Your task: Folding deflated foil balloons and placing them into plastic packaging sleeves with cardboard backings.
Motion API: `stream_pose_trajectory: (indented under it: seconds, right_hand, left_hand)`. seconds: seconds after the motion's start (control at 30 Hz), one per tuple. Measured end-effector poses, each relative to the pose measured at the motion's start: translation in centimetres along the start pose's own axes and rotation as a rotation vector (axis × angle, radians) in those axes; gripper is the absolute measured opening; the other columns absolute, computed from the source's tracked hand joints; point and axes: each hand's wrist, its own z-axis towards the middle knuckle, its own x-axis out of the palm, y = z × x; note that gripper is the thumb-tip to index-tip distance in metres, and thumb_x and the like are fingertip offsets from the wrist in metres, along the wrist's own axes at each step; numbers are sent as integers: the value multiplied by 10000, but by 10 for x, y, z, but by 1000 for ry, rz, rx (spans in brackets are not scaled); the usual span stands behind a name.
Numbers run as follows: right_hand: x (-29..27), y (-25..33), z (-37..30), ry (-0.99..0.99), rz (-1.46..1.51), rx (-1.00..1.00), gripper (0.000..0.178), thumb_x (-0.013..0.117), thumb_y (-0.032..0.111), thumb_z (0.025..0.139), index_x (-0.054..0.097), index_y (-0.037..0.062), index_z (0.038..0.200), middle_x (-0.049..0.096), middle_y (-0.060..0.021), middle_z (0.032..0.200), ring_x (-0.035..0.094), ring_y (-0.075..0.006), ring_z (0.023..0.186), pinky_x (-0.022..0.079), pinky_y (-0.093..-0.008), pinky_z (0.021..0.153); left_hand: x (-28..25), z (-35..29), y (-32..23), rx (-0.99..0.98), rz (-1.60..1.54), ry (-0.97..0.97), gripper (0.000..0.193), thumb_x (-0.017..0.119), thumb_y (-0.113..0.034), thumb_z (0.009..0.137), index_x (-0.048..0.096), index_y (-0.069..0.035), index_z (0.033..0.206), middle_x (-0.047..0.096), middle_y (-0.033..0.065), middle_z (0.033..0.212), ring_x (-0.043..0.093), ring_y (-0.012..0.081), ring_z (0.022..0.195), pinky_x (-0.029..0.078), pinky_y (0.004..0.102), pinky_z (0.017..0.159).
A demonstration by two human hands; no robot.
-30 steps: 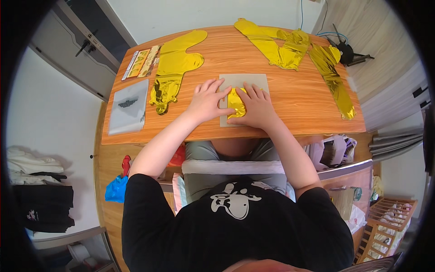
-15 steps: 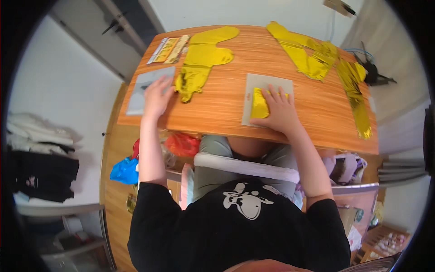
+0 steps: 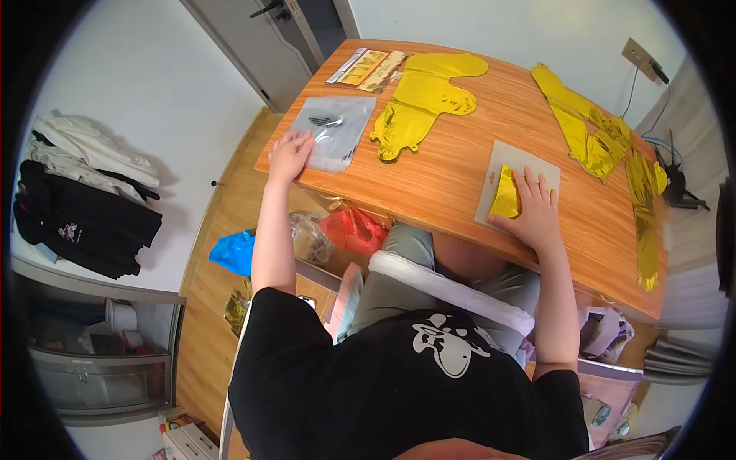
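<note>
My left hand (image 3: pixel 291 156) rests with its fingers stretched out at the left, near corner of a clear plastic bag (image 3: pixel 334 132), which lies flat with dark print on it. My right hand (image 3: pixel 534 210) lies spread over a folded gold foil balloon (image 3: pixel 504 193), pressing it on a grey card (image 3: pixel 494 162). Part of that foil is hidden under the palm. Between the hands, farther back, a flat gold foil balloon (image 3: pixel 429 90) is laid out.
Another gold foil balloon (image 3: pixel 586 126) and a long gold foil piece (image 3: pixel 645 222) lie at the table's right. A printed packet (image 3: pixel 368 69) lies at the far left of the wooden table (image 3: pixel 429 188). Red (image 3: pixel 354 228) and blue (image 3: pixel 231 251) plastic bags are below.
My head view has turned, so the table appears tilted and shifted right. My left hand has drawn back from the middle of the clear bag to its near corner. The right stays on the folded foil.
</note>
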Motion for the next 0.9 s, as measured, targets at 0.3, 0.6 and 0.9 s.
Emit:
stream_pose_trajectory:
  seconds: [0.3, 0.6, 0.9]
  right_hand:
    - [-2, -2, -10, -14, 11, 24, 1085, 803, 669, 714, 393, 192, 1598, 313, -124, 1683, 226, -402, 1561, 165, -608, 1247]
    - [0, -3, -35, -40, 30, -5, 994, 831, 514, 761, 409, 153, 1585, 349, -172, 1656, 291, -422, 1528, 220, -572, 1238]
    - [24, -28, -15, -23, -21, -141, 932, 788, 437, 840, 351, 168, 1618, 319, -172, 1675, 272, -425, 1541, 206, -543, 1249]
  left_hand:
    - [-73, 3, -102, 80, -326, -408, 265, 624, -257, 1040, 758, -84, 1189, 733, 122, 1031, 701, 272, 940, 541, 344, 825]
    - [-47, -86, -261, 297, -526, -26, 469, 832, -353, 838, 731, -34, 1167, 697, 195, 1001, 676, 371, 925, 543, 453, 825]
    - [83, -115, -292, 268, -139, -8, 179, 711, -215, 853, 795, -136, 990, 715, 85, 1056, 688, 256, 1004, 539, 424, 775]
